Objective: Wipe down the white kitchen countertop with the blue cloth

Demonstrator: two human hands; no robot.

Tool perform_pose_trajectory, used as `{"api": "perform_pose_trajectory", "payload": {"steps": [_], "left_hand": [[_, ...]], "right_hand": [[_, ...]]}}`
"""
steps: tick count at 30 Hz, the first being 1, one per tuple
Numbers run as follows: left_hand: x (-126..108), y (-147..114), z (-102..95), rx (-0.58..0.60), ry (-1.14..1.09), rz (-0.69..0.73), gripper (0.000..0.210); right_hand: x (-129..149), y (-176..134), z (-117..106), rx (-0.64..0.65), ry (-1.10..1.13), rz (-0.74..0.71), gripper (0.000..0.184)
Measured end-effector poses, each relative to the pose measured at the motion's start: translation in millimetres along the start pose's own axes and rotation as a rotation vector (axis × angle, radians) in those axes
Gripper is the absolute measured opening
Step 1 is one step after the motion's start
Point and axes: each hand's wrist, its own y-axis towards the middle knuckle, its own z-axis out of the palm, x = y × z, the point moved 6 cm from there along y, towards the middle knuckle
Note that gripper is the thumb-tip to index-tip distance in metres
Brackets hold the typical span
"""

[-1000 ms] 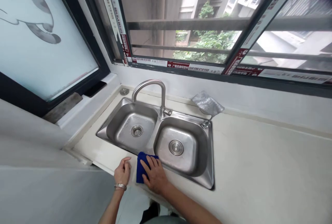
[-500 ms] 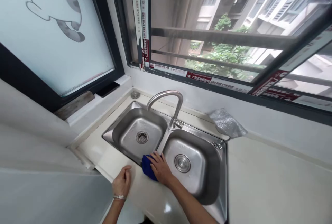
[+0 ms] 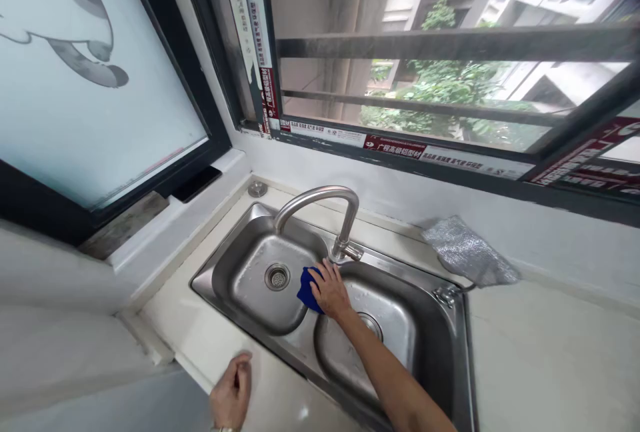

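Observation:
A blue cloth (image 3: 309, 291) lies on the divider between the two sink bowls, partly over the left bowl's edge. My right hand (image 3: 331, 289) presses down on it, fingers wrapped over the cloth and covering part of it. Both bowls belong to a stainless steel sink (image 3: 247, 315). The curved faucet (image 3: 349, 219) rises just behind my right hand. Loosely curled, my left hand (image 3: 231, 391) rests at the counter's front edge, with nothing visible in it.
A drain strainer (image 3: 277, 277) sits in the left bowl; my right forearm partly hides the other drain (image 3: 370, 325). Silvery bubble wrap (image 3: 467, 252) lies behind the sink's right end. A round metal piece (image 3: 257, 189) stands in the back left corner, near a dark flat object (image 3: 197, 184) on the ledge.
My right hand has slid the blue cloth from the sink's front rim back along the divider toward the faucet. My left hand stays curled near the counter edge. The view has shifted slightly.

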Motion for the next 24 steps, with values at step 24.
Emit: {"api": "perform_pose_trajectory", "payload": {"steps": [24], "left_hand": [[-1.1,-1.3,1.3,-0.063,0.046,-0.068,0.027]], "right_hand": [[37.6,-3.2,3.9,-0.028,-0.145,-0.196,0.021]]}}
